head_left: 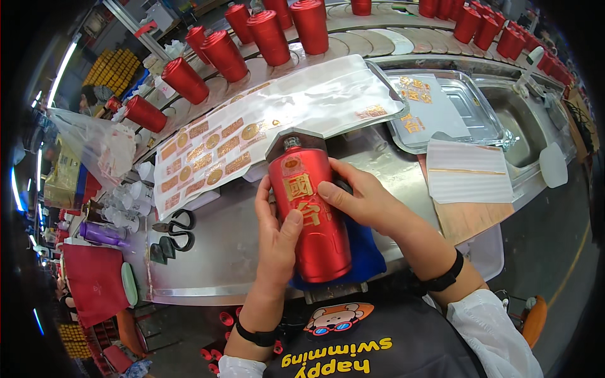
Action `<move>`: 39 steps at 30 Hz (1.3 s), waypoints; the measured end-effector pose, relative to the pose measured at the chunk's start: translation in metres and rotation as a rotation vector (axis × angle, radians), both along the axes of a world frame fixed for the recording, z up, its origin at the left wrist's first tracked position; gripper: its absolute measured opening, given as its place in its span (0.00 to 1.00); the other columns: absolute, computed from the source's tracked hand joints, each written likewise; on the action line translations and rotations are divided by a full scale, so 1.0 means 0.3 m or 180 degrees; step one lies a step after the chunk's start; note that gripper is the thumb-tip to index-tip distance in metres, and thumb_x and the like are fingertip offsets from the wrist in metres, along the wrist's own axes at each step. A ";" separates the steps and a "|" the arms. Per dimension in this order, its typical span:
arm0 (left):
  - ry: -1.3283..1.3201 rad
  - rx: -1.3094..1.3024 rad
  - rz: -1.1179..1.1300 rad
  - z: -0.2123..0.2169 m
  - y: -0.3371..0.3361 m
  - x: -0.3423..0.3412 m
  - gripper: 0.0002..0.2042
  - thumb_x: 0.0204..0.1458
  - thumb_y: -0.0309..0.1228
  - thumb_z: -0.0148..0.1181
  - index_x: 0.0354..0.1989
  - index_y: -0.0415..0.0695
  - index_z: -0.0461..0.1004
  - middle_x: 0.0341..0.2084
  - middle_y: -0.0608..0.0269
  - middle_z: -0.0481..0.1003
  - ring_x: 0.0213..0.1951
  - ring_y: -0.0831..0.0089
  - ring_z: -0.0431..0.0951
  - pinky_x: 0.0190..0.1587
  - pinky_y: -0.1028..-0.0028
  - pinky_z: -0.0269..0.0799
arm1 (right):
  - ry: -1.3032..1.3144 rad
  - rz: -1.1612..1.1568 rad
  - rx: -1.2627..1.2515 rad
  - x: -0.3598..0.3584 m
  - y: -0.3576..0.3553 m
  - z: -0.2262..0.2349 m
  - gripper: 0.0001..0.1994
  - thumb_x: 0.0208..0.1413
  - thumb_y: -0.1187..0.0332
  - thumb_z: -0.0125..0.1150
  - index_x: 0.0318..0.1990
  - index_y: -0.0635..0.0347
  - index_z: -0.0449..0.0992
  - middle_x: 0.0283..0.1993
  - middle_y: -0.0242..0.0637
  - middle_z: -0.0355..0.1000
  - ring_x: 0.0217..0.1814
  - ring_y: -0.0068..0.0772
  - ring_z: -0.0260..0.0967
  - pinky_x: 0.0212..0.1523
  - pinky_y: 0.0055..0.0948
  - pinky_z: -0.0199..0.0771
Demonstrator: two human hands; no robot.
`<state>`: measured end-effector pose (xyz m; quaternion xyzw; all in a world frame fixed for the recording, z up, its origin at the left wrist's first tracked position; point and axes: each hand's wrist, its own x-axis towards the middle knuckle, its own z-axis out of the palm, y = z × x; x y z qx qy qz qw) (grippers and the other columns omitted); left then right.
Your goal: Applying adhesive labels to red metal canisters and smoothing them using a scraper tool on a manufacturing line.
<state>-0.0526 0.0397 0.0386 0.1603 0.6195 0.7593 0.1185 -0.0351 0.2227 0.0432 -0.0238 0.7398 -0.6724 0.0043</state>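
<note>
A red bottle (313, 217) with gold label stickers lies lengthwise in front of me on a blue cloth (365, 255), neck pointing away. My left hand (277, 236) grips its left side with the thumb pressed on the lower gold sticker. My right hand (362, 198) wraps the right side, thumb lying across the bottle's front. Both hands hold the bottle over the metal workbench (214, 252).
A clear sheet of gold stickers (214, 148) lies beyond the bottle. Black scissors (176, 230) rest at the left. Several red bottles (268, 34) stand on a conveyor behind. A metal tray (485, 116) and white paper (469, 170) sit at the right.
</note>
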 end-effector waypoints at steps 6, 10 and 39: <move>-0.0183 0.0201 0.0058 0.000 0.001 -0.005 0.37 0.59 0.43 0.55 0.68 0.37 0.42 0.53 0.50 0.64 0.53 0.70 0.69 0.55 0.71 0.67 | -0.0066 -0.0078 -0.0202 -0.005 0.002 -0.019 0.34 0.61 0.48 0.54 0.63 0.70 0.61 0.58 0.55 0.69 0.61 0.43 0.67 0.60 0.34 0.65; -0.0087 0.0033 0.0071 0.014 -0.008 -0.028 0.35 0.60 0.42 0.53 0.68 0.36 0.43 0.57 0.48 0.61 0.56 0.66 0.68 0.58 0.68 0.66 | -0.0167 -0.0043 -0.0354 -0.002 0.009 -0.006 0.33 0.61 0.49 0.54 0.64 0.68 0.60 0.58 0.53 0.68 0.61 0.42 0.67 0.60 0.34 0.64; 0.0792 -0.1285 0.0105 0.091 0.037 -0.132 0.40 0.48 0.35 0.64 0.66 0.31 0.49 0.58 0.41 0.63 0.57 0.60 0.68 0.60 0.65 0.63 | -0.0265 0.0300 -0.0939 0.081 0.124 0.005 0.11 0.55 0.70 0.61 0.45 0.61 0.72 0.38 0.29 0.73 0.40 0.15 0.68 0.42 0.19 0.70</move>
